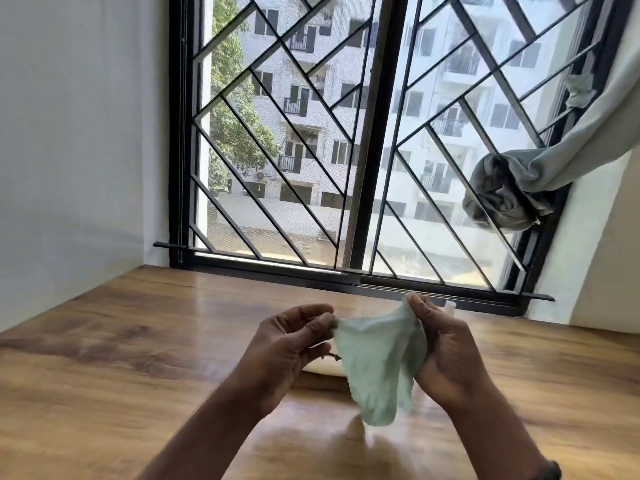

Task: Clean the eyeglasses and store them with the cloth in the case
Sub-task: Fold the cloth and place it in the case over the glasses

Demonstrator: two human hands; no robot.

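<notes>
- The left hand point(291, 344) pinches one corner of the pale green cloth point(374, 362) between thumb and fingertips. The right hand point(440, 348) pinches another corner up higher, with fabric trailing down along its palm.
- Between the two pinches the cloth is drawn into a loose span. Its free end dangles below the hands, over the wooden table point(138, 341).
- Directly beneath the grip, a pale flat shape point(325, 371) lies on the table, mostly hidden by cloth and left hand. It could be the case, but I cannot tell.
- A small dark bit shows at its near edge, too small to name.
- The eyeglasses are nowhere plainly in view.
- Far beyond the hands stands a barred window point(363, 133), and off to their right hangs a bunched grey curtain point(512, 192).
- My read is that the cloth is being spread or folded. Whether the lenses are wiped, the picture doesn't say. Stowing the cloth and shutting the case look to be what's left.
</notes>
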